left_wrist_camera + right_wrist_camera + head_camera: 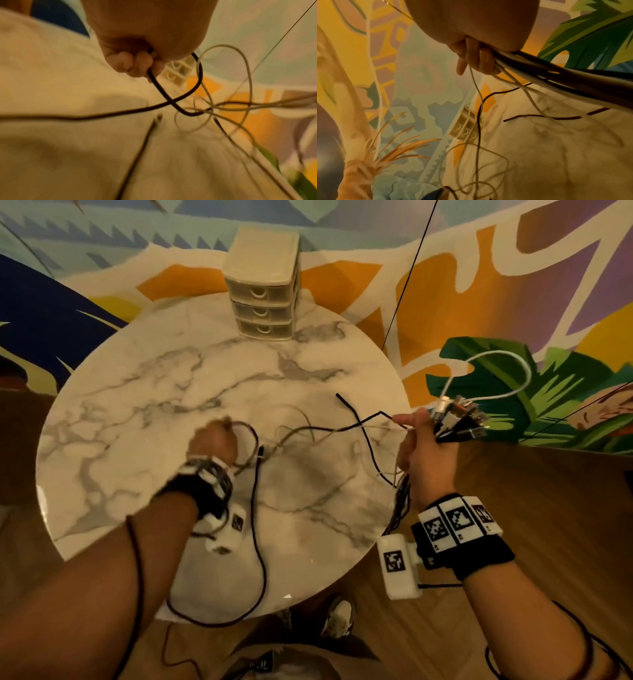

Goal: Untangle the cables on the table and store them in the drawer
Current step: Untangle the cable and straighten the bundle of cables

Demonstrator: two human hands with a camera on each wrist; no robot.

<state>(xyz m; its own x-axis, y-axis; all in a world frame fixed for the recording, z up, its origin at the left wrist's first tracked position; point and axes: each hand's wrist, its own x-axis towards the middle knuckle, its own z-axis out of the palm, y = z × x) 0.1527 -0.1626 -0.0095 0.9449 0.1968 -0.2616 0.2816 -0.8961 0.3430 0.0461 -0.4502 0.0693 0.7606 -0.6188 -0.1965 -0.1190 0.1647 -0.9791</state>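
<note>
Marble surface (171, 392) carries a closed drawer unit (262, 292) (far edge); left hand (214, 443) clenches a black cable (173, 104), right hand (428, 450) grasps a cable bundle (455, 419) off its right edge, strands trailing between.

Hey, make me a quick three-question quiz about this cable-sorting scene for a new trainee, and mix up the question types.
1. True or false: the left hand grips a black cable.
2. The right hand holds: A) nothing, B) a bundle of cables with the plugs sticking out above the fist, C) a drawer handle.
3. Fill in: all three drawers of the small drawer unit at the far edge of the marble table are ____.

Key:
1. True; its fingers curl round it.
2. B.
3. Closed, so no cable can go in until one is opened.
</note>
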